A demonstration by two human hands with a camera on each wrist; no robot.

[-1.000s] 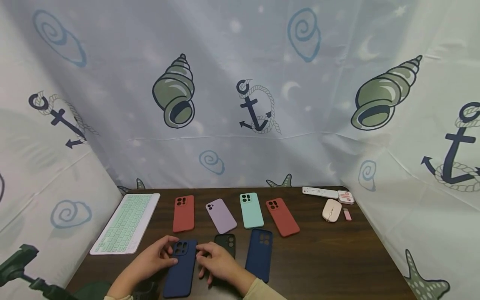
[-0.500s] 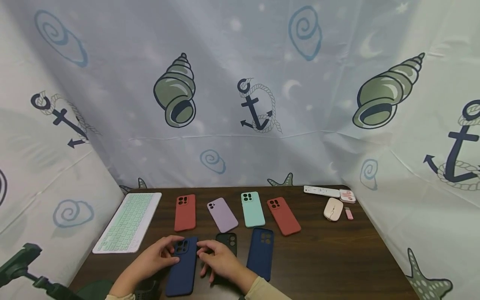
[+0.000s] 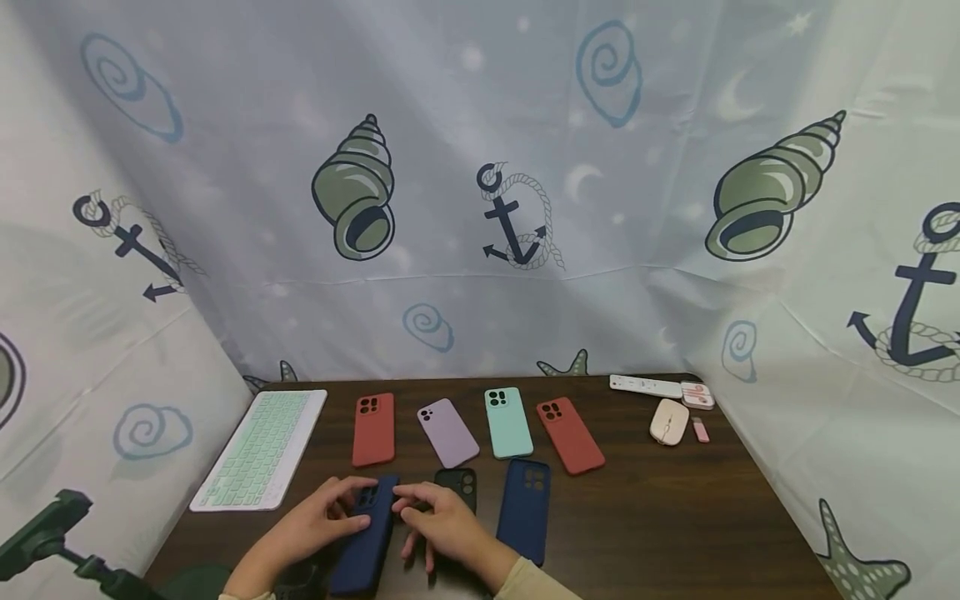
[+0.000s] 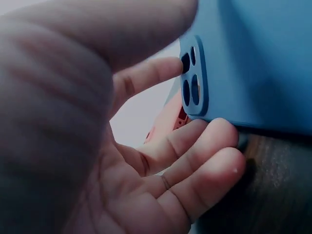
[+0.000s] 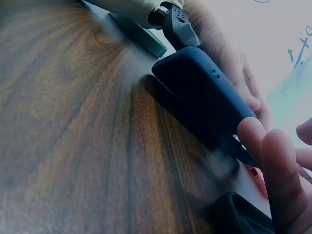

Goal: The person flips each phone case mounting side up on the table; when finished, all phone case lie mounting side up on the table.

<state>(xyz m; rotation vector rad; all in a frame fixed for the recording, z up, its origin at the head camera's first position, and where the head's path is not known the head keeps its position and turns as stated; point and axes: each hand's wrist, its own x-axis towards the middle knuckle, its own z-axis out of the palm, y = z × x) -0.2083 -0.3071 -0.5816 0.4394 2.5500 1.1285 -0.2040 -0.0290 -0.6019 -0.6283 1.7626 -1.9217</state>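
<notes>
- Work item: blue case (image 3: 360, 558), at the near edge of the view, left of centre, between the two hands.
- Left hand (image 3: 313, 525): grip narrow, holding the blue case. The thumb bears on its back face; the index finger lies at the far end, beside the camera cutout (image 4: 204, 73).
- Right hand (image 3: 448, 525): grip loosely spread, holding nothing. Its fingertips are at the far right edge of the blue case; whether they touch cannot be told.
- Governing relation: the blue case lies inside the left grip and immediately left of the right fingertips. The left hand is the nearer, being in contact.
- Long axis: runs away from the person, far end leaning slightly right. The camera end is the far end.
- Attitude: tilted relative to the surface (image 3: 660, 525), with the right side wall exposed. Whether any edge rests on the surface cannot be told.
- Adjacent items: black case (image 3: 459, 482), partly hidden by the right hand; second blue case (image 3: 521, 517), right of that hand; left red case (image 3: 373, 437), beyond the far end.
</notes>
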